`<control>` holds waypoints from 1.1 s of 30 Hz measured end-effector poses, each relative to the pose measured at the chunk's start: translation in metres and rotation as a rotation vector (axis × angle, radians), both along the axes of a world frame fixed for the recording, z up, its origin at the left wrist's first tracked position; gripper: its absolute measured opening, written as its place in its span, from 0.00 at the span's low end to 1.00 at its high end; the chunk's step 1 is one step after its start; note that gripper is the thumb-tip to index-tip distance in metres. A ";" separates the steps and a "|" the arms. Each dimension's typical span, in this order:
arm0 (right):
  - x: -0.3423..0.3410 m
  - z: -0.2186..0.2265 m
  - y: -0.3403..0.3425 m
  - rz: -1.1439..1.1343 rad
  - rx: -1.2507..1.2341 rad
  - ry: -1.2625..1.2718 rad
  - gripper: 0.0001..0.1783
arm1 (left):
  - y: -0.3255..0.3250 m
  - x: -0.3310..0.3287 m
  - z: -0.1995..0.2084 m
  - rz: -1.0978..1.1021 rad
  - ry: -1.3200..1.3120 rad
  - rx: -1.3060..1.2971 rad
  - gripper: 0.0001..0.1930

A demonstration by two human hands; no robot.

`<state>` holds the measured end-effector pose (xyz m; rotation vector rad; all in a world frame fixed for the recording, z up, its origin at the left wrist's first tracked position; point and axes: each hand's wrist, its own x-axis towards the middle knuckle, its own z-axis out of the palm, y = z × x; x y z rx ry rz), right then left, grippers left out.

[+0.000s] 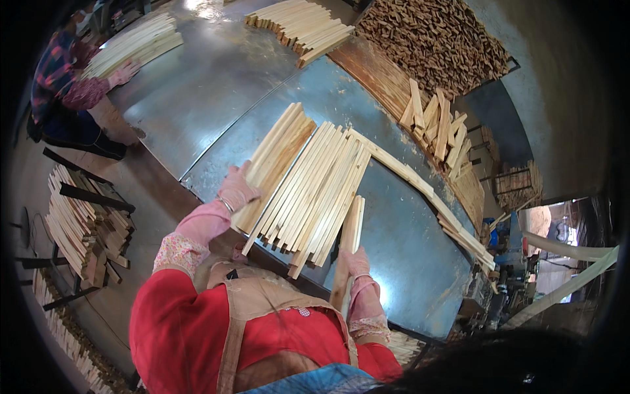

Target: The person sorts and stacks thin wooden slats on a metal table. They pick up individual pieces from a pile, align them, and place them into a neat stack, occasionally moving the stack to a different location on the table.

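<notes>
Presently: left gloved hand (237, 189) against leftmost stacked slats (279, 157), closure unclear; right gloved hand (356, 262) clasping separate slats (352, 226); best kept parallel, ends flush.

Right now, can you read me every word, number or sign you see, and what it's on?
There are none I can read.
Long pale wooden strips: no writing I can make out.
Smooth blue-grey metal table: same.
Small dark mark on the beige cloth apron: too small to tell.
</notes>
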<state>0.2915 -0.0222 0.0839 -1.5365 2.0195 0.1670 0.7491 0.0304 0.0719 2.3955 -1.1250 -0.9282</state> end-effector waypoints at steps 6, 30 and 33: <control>0.070 0.046 0.014 -0.072 0.050 0.054 0.48 | -0.004 -0.050 -0.007 -0.197 0.004 -0.040 0.59; -0.094 0.006 0.031 -0.147 0.040 -0.281 0.43 | 0.013 0.007 -0.020 -0.071 -0.696 -0.001 0.47; -0.159 0.028 0.045 -0.244 -0.023 -0.397 0.41 | 0.014 -0.074 -0.014 -0.302 -0.802 -0.024 0.44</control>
